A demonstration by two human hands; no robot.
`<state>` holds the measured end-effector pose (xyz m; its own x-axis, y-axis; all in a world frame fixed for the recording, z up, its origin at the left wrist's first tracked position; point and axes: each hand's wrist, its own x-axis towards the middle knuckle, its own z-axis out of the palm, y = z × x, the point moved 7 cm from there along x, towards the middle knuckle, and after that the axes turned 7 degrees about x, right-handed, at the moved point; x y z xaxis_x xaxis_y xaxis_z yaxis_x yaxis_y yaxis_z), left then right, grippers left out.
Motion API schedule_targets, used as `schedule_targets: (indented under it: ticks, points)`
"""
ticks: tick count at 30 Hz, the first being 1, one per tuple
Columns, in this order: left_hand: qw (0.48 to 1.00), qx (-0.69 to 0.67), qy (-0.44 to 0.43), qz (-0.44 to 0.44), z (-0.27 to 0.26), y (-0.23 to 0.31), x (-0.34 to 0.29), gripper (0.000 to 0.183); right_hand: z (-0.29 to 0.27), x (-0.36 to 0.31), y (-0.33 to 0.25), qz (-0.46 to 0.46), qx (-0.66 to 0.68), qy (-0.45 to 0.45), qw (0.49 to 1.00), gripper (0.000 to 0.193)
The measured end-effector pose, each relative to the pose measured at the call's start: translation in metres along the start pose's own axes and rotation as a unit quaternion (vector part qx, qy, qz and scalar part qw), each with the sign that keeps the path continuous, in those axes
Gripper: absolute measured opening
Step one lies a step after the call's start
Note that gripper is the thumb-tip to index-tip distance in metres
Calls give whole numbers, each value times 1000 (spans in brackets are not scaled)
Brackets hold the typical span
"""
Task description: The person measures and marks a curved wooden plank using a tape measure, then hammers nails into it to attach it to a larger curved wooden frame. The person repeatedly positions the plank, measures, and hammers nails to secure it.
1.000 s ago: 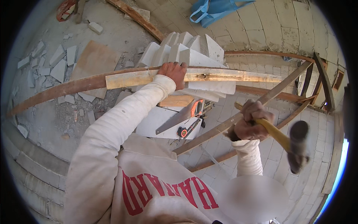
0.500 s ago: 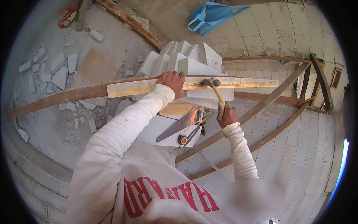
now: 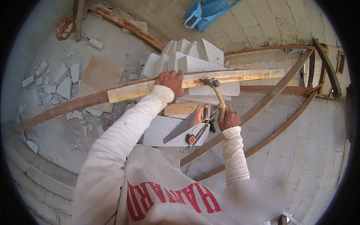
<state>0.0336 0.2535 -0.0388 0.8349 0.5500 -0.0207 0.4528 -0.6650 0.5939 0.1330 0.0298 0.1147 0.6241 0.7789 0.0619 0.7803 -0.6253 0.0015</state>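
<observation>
A long pale wooden plank (image 3: 131,91) lies against a darker reddish-brown beam (image 3: 67,106), both stretching crosswise over a stack of white blocks (image 3: 198,64). My left hand (image 3: 170,83) is closed over the plank and beam near their middle, fingers over the far edge. In my right hand (image 3: 228,118) is a hammer (image 3: 218,96), gripped by its light wooden handle. Its metal head is at the plank's face, right of my left hand; whether it touches or hooks something there I cannot tell.
Nearer me, a handsaw (image 3: 182,125), a tape measure (image 3: 190,139) and a wood offcut (image 3: 181,108) lie on white blocks. Long timbers (image 3: 258,107) cross the right side. Broken block pieces (image 3: 64,88) litter the floor at left. A blue bag (image 3: 210,15) lies at the far side.
The whole view has shifted slightly. My left hand keeps its place on the plank, and the hammer head stays at nearly the same spot on the wood.
</observation>
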Motion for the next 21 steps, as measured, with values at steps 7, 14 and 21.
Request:
schedule_targets:
  ticks: [7, 14, 21]
  points:
    - [997, 71, 20, -11, -9, 1, -2, 61, 101, -150, -30, 164, 192, -63, 965, 38]
    - [989, 145, -1, -39, -4, 17, -2, 80, 228, -359, -8, 321, 235, -232, 887, 60]
    - [938, 153, 290, 111, -13, 71, -35, 66, 244, -376, 76, 360, 299, -126, 875, 56]
